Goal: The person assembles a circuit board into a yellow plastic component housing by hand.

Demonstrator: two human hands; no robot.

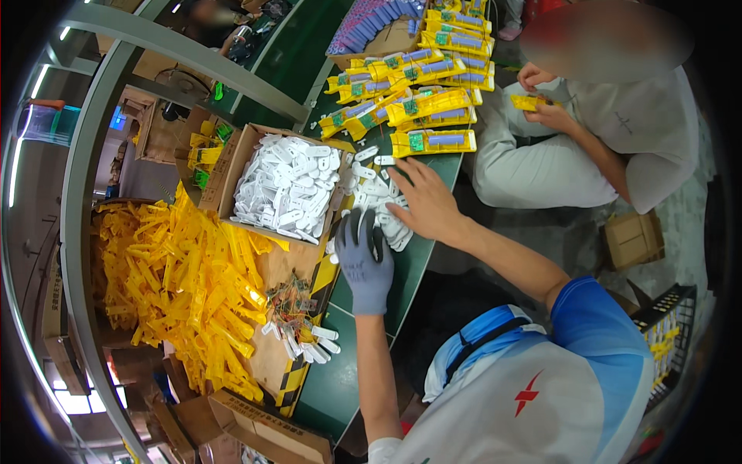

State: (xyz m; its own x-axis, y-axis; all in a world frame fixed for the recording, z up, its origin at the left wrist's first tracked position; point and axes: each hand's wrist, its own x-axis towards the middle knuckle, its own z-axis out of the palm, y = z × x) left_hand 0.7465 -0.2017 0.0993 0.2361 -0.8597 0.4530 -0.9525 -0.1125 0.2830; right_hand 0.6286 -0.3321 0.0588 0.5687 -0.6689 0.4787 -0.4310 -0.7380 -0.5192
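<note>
Over the head feed I get a green workbench (328,390) running past the right side of an open cardboard box (232,174), the box being my landmark. Left of the box and lower, I see a big heap of yellow plastic casings (185,286). A seated co-worker (649,139) in pale clothing is well to its right, holding a yellow casing (528,102). Above and right of the box lie stacks of filled casings (429,108), purple cells and green circuit boards showing in them. White plastic pieces (286,185) fill the box itself. Just beside its right wall I find the loose white pieces (371,185) on the bench, with both hands I am following there. The bare right hand (427,203) is at the pile's right edge, palm down, fingers and thumb spread apart. The gray-gloved left hand (365,263) is at the pile's lower end, fingers reaching up over it; I cannot tell whether their tips pinch a piece. Below the box I make out a small tangle of wires (290,298)
</note>
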